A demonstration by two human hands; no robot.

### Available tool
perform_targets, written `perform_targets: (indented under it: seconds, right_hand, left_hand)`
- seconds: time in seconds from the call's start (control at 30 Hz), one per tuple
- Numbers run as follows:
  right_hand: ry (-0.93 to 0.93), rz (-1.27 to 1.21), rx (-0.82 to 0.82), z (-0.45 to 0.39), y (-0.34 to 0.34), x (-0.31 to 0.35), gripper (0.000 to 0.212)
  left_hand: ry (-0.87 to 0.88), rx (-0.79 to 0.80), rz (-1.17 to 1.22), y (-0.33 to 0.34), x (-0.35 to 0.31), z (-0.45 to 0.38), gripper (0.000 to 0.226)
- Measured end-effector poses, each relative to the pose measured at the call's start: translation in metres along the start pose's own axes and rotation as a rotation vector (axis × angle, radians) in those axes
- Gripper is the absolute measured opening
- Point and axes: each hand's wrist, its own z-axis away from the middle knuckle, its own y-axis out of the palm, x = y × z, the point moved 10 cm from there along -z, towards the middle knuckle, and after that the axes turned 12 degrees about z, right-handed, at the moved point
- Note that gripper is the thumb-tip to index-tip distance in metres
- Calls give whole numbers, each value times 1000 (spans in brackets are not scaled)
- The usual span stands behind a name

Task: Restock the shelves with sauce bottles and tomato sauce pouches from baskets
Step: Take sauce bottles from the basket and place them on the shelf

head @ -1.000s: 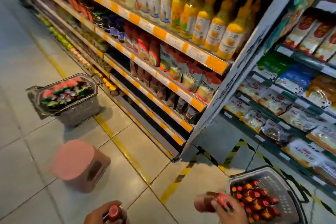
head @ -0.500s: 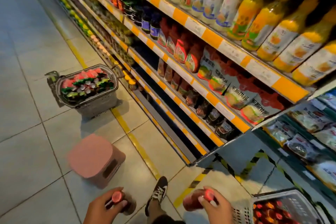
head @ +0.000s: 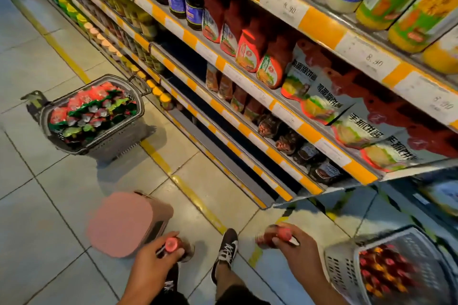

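Note:
My left hand [head: 151, 265] grips a dark sauce bottle with a red cap [head: 173, 246] low over the floor. My right hand [head: 295, 250] grips a second red-capped sauce bottle [head: 275, 236], held tilted. A grey basket [head: 342, 267] at the lower right holds several more red-capped bottles. Another grey basket [head: 111, 141] on the floor to the left is full of red and green tomato sauce pouches [head: 91, 109]. The shelves [head: 247, 74] on the right carry red sauce bottles and pouches.
A pink stool [head: 124, 223] stands on the tiled floor just ahead of my left hand. My shoe [head: 226, 250] is between the hands. A yellow floor line [head: 193, 195] runs along the shelf base. Yellow bottles [head: 406, 0] fill the top shelf.
The view has moved closer to the shelves and to the left. Both hands have risen further into view, each still holding its bottle. The bottle basket has slid to the right edge.

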Motion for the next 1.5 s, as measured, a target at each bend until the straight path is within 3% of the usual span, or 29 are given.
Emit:
perform_targets:
  seconds: [0.27, 0.43, 0.67, 0.93, 1.07, 1.3, 1.5]
  right_hand:
    - [225, -104, -209, -4, 87, -64, 34]
    - [316, -113, -279, -39, 157, -118, 37]
    - [290, -286, -393, -128, 213, -171, 34]
    - [161, -254, -430, -278, 196, -231, 20]
    - [191, -271, -557, -335, 165, -278, 20]
    - [201, -219, -662, -364, 154, -307, 16]
    - [142, -172, -700, -359, 158, -318, 30]
  left_hand:
    - [52, 222, -140, 23, 20, -95, 46]
    - [156, 270, -237, 56, 52, -159, 41]
    - [200, 321, -252, 143, 117, -258, 40]
    - [333, 326, -105, 250, 159, -374, 42]
    - [455, 351, -12, 290, 163, -411, 37]
    - [519, 368, 66, 337, 177, -458, 40]
    - [581, 420, -32, 374, 169, -475, 38]
